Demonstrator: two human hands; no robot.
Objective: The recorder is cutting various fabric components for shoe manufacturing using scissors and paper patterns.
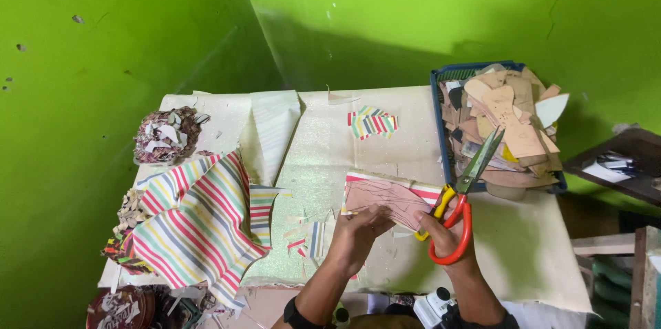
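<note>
Seen from the head camera, a table [523, 246] covered with pale glittery sheet material is set against green walls. A pink pattern piece [385, 201] with thin drawn lines, backed by striped material, is held near the front middle of the table. The left hand [359, 227] is laid on the lower left edge of this piece, fingers curled and pressed down on it. The right hand [444, 232] is closed through the red and yellow handles of a pair of scissors [460, 198]; the blades are parted and point up and away from the piece, toward a blue basket [441, 129].

The basket, just behind and to the right of the pattern piece, is heaped with tan and brown cardboard templates [506, 122]. A large fold of striped fabric [196, 222] lies well to the left of the piece, with small striped offcuts [306, 236] between them. A small stack of striped cut shapes [372, 123] lies behind the piece. A heap of printed scraps [165, 135] sits at the far left corner.
</note>
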